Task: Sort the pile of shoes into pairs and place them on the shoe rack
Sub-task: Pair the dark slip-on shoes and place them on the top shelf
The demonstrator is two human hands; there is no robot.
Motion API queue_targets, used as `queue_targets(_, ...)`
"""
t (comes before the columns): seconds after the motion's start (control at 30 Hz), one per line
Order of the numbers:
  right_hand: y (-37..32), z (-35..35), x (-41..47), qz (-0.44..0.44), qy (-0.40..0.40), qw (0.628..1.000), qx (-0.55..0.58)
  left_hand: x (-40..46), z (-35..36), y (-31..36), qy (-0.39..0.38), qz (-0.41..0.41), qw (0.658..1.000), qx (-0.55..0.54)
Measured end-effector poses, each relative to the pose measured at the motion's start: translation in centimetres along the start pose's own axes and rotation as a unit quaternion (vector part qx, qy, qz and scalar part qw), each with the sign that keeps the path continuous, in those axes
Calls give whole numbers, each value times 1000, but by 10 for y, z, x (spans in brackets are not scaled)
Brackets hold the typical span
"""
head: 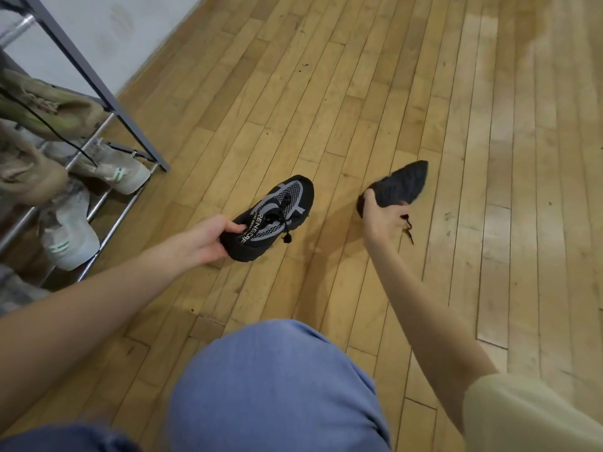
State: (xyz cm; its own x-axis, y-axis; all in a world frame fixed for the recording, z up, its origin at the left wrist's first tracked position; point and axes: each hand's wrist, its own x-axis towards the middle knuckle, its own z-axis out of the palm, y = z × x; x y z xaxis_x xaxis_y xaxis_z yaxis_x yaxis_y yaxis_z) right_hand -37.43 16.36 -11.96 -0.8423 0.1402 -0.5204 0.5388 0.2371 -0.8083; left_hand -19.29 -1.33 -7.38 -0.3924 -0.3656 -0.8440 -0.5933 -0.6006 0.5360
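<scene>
My left hand (208, 238) grips the heel of a black shoe with grey mesh and white lettering (277, 210), held top-up just above the wooden floor. To its right, my right hand (380, 216) holds the matching black shoe (399, 185) by the heel, turned so its dark sole faces up, with its black lace dangling below my fingers. The shoe rack (130, 125), a dark frame with metal bars, stands at the left. On it sit tan boots (49, 107) and a pair of pale sneakers with green marks (117, 171).
A white wall (130, 34) runs behind the rack. Wooden floorboards (424, 93) spread ahead and to the right. My knee in blue trousers (277, 386) fills the bottom centre. Part of a grey shoe (13, 288) shows at the left edge.
</scene>
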Motion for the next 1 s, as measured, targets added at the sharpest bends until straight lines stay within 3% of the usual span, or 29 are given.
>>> queue_targets(0.07,17,3,-12,27,-82,991,106,-6,-5,4,-6,-12,999,-39)
queue_targets(0.2,33,8,-46,156,-236,891,356,-24,-33,14,6,-8,991,-131)
queue_targets(0.3,42,19,-66,196,-317,839,397,-50,-61,15,11,5,986,-167)
queue_targets(0.43,42,26,-94,211,-412,802,377,-84,-98,3,-22,62,981,-184)
queue_targets(0.67,6,48,-129,105,-534,766,342,-124,-139,-2,-90,194,948,-234)
queue_targets(0.77,-21,62,-153,51,-554,761,333,-146,-141,3,-83,258,932,-242)
queue_targets(1.0,-80,85,-220,-111,-614,691,365,-217,-149,32,2,425,874,-237)
